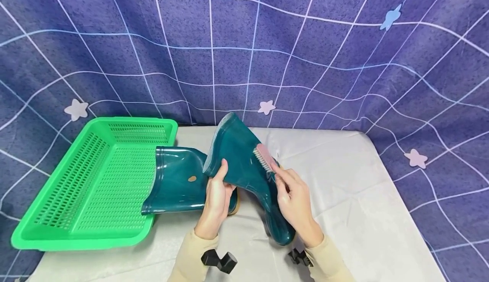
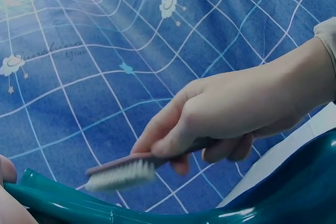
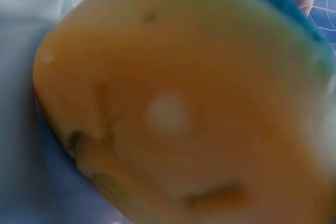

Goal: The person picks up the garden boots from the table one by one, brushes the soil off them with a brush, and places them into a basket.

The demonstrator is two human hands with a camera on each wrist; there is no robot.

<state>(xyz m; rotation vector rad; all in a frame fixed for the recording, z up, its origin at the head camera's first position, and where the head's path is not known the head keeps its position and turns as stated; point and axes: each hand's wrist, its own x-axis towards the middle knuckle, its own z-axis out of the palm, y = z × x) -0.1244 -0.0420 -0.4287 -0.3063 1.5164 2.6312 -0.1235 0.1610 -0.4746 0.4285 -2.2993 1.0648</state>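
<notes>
My left hand [image 1: 217, 195] grips a teal rubber boot [image 1: 238, 156] near its top opening, thumb laid over the shaft. The boot is tilted, its toe pointing down toward me. In my right hand [image 1: 294, 197] is a pink brush [image 1: 263, 154], its white bristles facing the shaft. The left wrist view shows the brush [image 2: 121, 174] pinched between thumb and fingers, just over the teal surface. A blurred tan-orange sole [image 3: 168, 93] fills most of the right wrist view. Behind the held boot lies a second teal boot [image 1: 177, 188] on its side, partly covered by it.
A green plastic basket [image 1: 82, 243] with slotted walls stands at the left, and the second boot's opening overlaps its right rim. White cloth [image 1: 363, 197] covers the table. Behind hangs a blue curtain [image 1: 237, 69] with white grid lines and stars.
</notes>
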